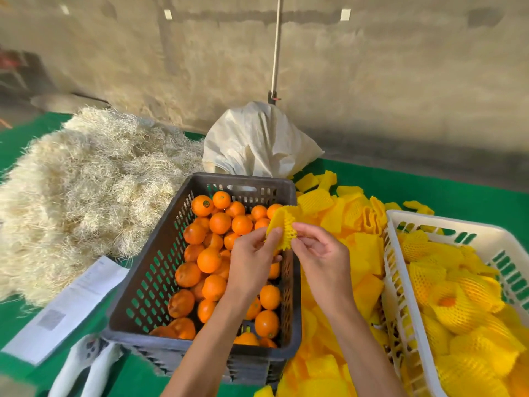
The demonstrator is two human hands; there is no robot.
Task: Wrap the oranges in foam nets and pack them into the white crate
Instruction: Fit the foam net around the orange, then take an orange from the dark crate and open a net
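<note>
A dark grey crate [148,267] in the middle holds several bare oranges [220,223]. Above its right rim, my left hand [253,259] and my right hand [320,253] both pinch one yellow foam net [282,224] and hold it between them; no orange is in it. A heap of loose yellow foam nets [355,222] lies between the two crates. The white crate [400,270] at the right holds several oranges wrapped in yellow nets [455,305].
A big pile of pale straw-like wood wool [86,181] covers the green table [429,187] at the left. A white sack [257,141] stands behind the grey crate. A printed paper sheet [68,308] and a white bag [86,365] lie at the front left.
</note>
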